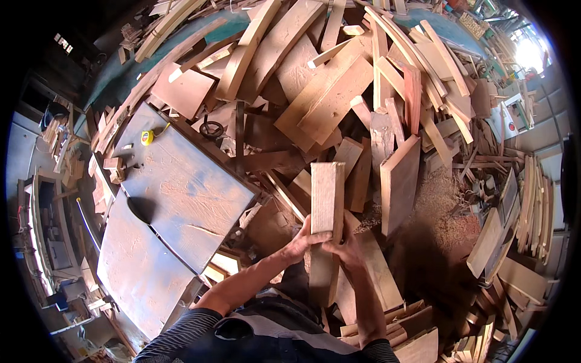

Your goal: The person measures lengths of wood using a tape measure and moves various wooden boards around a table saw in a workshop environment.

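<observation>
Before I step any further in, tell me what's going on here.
A person is holding a thick piece of pale timber in front of their body, with the left hand and right hand both around it. Loose boards lie heaped ahead of them, with sawdust spread to the right. To the left stands a dusty blue-grey table, with a yellow tape measure lying on it.

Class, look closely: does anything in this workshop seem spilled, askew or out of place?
Yes. Beyond the held wooden block, boards lie crisscrossed rather than neatly stacked. Wood shavings are spilled in a loose heap to the right. Pinkish dust smears the blue-grey tabletop at left.
</observation>
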Action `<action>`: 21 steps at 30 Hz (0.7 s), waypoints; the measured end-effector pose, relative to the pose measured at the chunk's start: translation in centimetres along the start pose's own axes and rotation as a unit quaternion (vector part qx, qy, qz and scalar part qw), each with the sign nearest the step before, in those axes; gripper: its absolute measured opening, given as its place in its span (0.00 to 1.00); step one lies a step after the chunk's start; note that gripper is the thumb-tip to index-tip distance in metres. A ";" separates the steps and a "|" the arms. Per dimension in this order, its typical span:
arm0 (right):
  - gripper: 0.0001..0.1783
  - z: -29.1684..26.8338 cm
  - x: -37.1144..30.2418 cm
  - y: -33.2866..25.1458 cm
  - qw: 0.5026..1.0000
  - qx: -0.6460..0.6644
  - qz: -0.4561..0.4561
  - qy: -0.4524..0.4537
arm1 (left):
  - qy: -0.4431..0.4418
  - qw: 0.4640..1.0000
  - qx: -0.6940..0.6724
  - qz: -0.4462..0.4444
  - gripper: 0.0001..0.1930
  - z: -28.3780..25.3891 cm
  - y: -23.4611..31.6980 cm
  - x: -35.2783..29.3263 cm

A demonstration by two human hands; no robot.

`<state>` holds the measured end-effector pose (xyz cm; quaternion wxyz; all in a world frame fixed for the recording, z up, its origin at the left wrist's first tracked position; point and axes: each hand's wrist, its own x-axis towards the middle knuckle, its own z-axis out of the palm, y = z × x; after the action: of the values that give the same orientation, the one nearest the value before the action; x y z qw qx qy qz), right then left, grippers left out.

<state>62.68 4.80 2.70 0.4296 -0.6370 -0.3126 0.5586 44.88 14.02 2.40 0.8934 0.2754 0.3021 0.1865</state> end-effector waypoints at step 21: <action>0.67 -6.1 3.9 2.9 0.972 0.157 0.030 0.171 | 0.010 0.967 0.228 -0.113 0.41 -1.8 -0.6 6.3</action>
<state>69.13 5.77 -1.59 0.5541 -0.6567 -0.1234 0.4965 48.52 17.37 -1.93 0.8196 0.4336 0.3743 0.0130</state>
